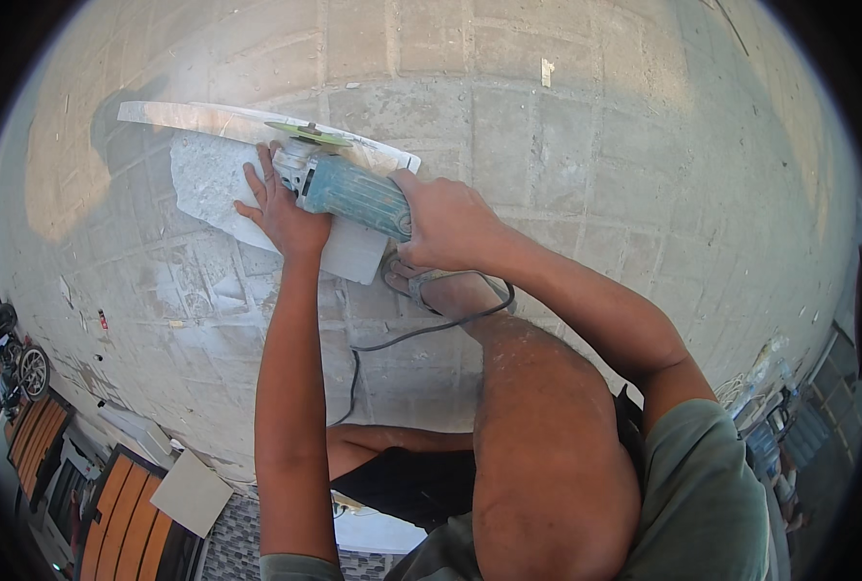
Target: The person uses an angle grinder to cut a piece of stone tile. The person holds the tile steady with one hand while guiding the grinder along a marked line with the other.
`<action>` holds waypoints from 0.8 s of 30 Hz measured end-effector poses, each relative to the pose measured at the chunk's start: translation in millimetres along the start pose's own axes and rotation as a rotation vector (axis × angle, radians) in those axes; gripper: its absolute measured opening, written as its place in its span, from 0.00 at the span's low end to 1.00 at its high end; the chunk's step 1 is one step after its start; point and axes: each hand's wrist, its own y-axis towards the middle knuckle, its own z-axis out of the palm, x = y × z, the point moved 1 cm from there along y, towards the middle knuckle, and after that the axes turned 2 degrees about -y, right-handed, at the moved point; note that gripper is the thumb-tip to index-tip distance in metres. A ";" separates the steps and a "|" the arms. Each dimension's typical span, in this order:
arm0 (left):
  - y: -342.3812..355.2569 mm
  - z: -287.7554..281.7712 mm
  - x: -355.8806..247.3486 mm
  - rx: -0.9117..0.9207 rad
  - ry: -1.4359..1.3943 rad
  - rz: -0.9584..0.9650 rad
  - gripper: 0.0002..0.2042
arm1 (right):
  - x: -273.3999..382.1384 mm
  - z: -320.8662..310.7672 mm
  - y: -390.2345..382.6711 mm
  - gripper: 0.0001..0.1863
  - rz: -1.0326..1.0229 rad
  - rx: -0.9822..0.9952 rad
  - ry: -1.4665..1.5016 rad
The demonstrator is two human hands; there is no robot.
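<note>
An angle grinder [358,197] with a teal body lies across a pale stone slab, its greenish disc [317,135] at the edge of a long white strip of stone [194,116]. Wrapped round the rear of the grinder's body is my right hand [450,225]. My left hand [293,215] rests with fingers spread on the rough, broken part of the slab [203,184], close beside the grinder's metal head. Whether the disc touches the stone cannot be made out. The slab's smooth corner [358,257] shows below the grinder.
A black cord [421,330] loops from the grinder past my sandalled foot [440,290] and bent leg. Paving [566,145] surrounds the slab, with small scraps on it. Motorcycles [10,353], orange slatted panels [121,523] and a tile [191,492] stand at lower left.
</note>
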 end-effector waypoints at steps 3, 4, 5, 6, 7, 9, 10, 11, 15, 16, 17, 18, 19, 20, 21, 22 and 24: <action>0.0 -0.5 -0.8 0.002 -0.019 -0.006 0.45 | 0.4 -3.2 -2.3 0.44 0.005 0.025 -0.007; 0.0 -0.3 -0.3 -0.007 -0.034 -0.007 0.45 | -0.2 -2.7 -2.2 0.44 0.005 0.025 -0.007; 0.1 0.2 0.1 -0.007 -0.033 -0.008 0.45 | -1.1 -1.9 -1.7 0.44 -0.003 0.014 -0.017; 0.3 0.5 0.2 -0.018 -0.035 -0.004 0.45 | -1.8 -1.3 -1.3 0.44 -0.011 0.002 -0.026; 0.2 0.5 0.4 -0.029 -0.036 0.000 0.46 | -1.4 -0.9 -0.9 0.44 -0.011 0.003 -0.025; -0.1 -0.2 0.8 -0.019 -0.029 0.002 0.46 | -0.1 0.2 0.3 0.44 0.002 0.016 -0.026; -0.1 -0.2 0.3 -0.009 -0.023 0.003 0.46 | -0.4 1.1 0.1 0.44 0.004 0.017 -0.026; -0.3 0.0 -0.7 -0.008 -0.024 0.004 0.46 | -0.8 2.3 -0.3 0.44 0.006 0.006 -0.029; 0.4 -0.1 1.0 -0.011 -0.018 0.004 0.46 | 1.0 2.7 0.6 0.43 0.011 -0.003 -0.029; 0.4 0.2 0.9 -0.003 -0.010 0.000 0.46 | 1.4 2.7 0.5 0.43 0.012 -0.003 -0.028; 0.1 0.1 0.7 -0.003 -0.010 0.001 0.46 | 2.0 2.7 0.5 0.43 0.015 0.001 -0.023; 0.1 0.1 0.6 -0.007 -0.012 0.004 0.46 | 2.3 2.1 0.4 0.42 0.017 0.003 -0.018; 0.1 0.2 0.3 -0.011 -0.014 0.007 0.46 | 2.1 1.7 0.0 0.42 0.018 0.002 -0.018; 0.1 0.5 0.0 -0.011 -0.016 0.008 0.46 | 1.7 1.5 -0.6 0.42 0.011 -0.003 -0.024; 0.3 0.7 -0.3 -0.013 -0.022 0.002 0.46 | 1.4 1.5 -1.0 0.42 0.004 -0.008 -0.029; 0.3 0.9 -0.5 -0.015 -0.027 -0.004 0.46 | 1.0 1.6 -1.3 0.42 0.005 -0.010 -0.029; -0.1 0.2 0.2 -0.019 -0.033 0.002 0.46 | 0.2 2.3 -1.9 0.42 0.010 -0.009 -0.027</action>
